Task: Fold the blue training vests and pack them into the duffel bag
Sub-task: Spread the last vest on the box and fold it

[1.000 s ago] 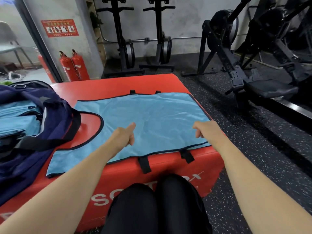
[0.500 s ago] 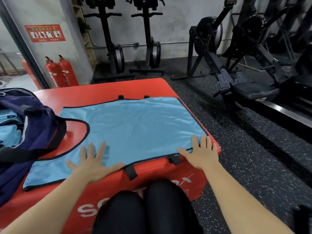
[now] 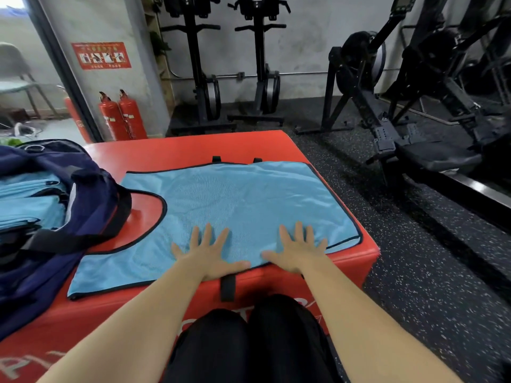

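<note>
Two hands lie flat on the blue vest [image 3: 243, 200], where half a second ago they were set wide apart along its near hem. The left hand [image 3: 206, 257] and the right hand [image 3: 298, 252] have been drawn inward and are now placed side by side at the lower centre of the frame, thumbs nearly meeting. The fingers [image 3: 208, 233] are spread and straight, pressed on the cloth and grasping nothing; a second ago both hands were clenched.

The vest is spread open on the red table [image 3: 193, 146], with its right edge at the table's right edge and its near hem at the front edge. A black strap [image 3: 228, 286] is seen hanging over the front face between the two wrists.

At the left of the frame the navy duffel bag [image 3: 91, 194] is stood open on the same table, and folded blue vests [image 3: 27, 205] are stacked inside it. The bag's rim is laid against the curved neck cut-out of the spread vest, so part of the vest's left side is hidden.

Black-clad knees [image 3: 249, 341] are seen at the bottom centre. Two red fire extinguishers [image 3: 121, 117] are stood under a red sign [image 3: 101, 55] at the upper left, and black exercise machines [image 3: 207, 78] are ranged along the back wall and the upper right.
</note>
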